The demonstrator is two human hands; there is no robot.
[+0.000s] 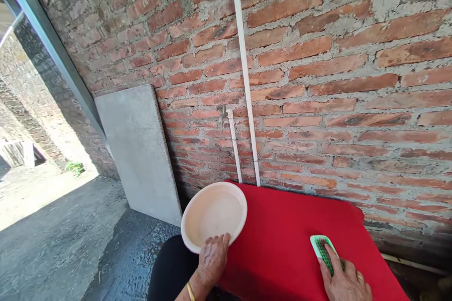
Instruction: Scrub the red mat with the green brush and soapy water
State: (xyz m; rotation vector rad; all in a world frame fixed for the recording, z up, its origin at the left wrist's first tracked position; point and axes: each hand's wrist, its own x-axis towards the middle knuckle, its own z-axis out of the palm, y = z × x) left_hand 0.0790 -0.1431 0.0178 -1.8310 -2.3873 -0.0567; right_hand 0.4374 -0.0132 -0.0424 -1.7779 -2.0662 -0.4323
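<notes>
Brush point(322, 248) sits in the right hand's point(348, 280) grip above the near right of the red cloth point(282, 225), already spread out; the left hand point(213, 256) grips the basin's point(212, 211) near rim at the cloth's left side. How much remains, I cannot tell.

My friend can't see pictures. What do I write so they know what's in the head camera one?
A person's left hand grips the rim of a pale basin, while their right hand holds a green-and-white brush. A red cloth spreads beneath the brush, and behind is a brick wall with a tap.
</notes>
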